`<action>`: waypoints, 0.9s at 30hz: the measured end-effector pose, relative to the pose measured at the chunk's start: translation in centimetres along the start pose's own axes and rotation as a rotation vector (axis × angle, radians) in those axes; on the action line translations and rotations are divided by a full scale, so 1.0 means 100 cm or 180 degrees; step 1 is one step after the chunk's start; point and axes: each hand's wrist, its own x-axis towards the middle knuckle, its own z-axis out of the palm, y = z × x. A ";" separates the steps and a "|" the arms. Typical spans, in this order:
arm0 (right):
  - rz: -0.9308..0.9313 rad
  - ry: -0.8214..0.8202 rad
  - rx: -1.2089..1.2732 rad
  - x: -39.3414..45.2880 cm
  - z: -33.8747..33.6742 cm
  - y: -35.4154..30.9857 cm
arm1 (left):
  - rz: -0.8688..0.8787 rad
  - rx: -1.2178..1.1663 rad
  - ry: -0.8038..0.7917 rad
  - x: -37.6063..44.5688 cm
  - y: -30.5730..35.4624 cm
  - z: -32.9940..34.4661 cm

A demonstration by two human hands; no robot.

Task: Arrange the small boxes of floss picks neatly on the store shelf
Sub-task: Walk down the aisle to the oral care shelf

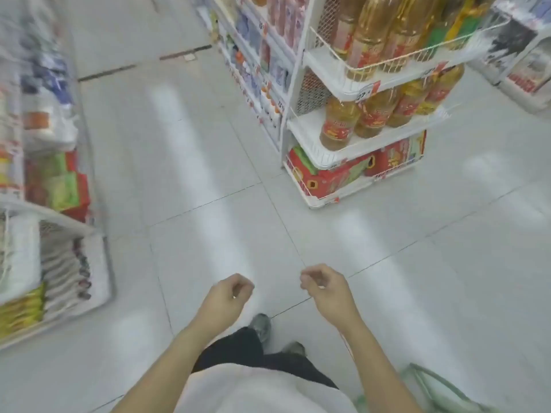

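A single wide-angle camera is sitting on a person's head, looking forward and steeply down at a tiled store floor [298,180]. It is taking in the person's own body from above: both forearms are reaching out from the bottom edge, with the left hand [231,292] and right hand [323,283] near the lower centre. Shelving is bending at the edges: one rack [98,231] at left, an end rack [325,81] ahead right. There is no second view.

Bare forearms, white top [268,391], black trousers [238,350], 2 grey shoes [261,324]
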 end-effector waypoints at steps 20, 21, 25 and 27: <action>0.0079 -0.0941 -0.0912 0.299 0.167 -0.197 | -0.0664 -0.0811 0.0508 0.231 -0.004 -0.249; 0.0090 -0.0942 -0.0935 0.315 0.172 -0.209 | -0.0662 -0.0785 0.0515 0.249 0.000 -0.266; 0.0108 -0.0941 -0.1011 0.385 0.192 -0.253 | -0.0627 -0.0711 0.0573 0.323 0.021 -0.330; 0.0120 -0.0943 -0.0998 0.428 0.203 -0.276 | -0.0639 -0.0711 0.0560 0.365 0.031 -0.360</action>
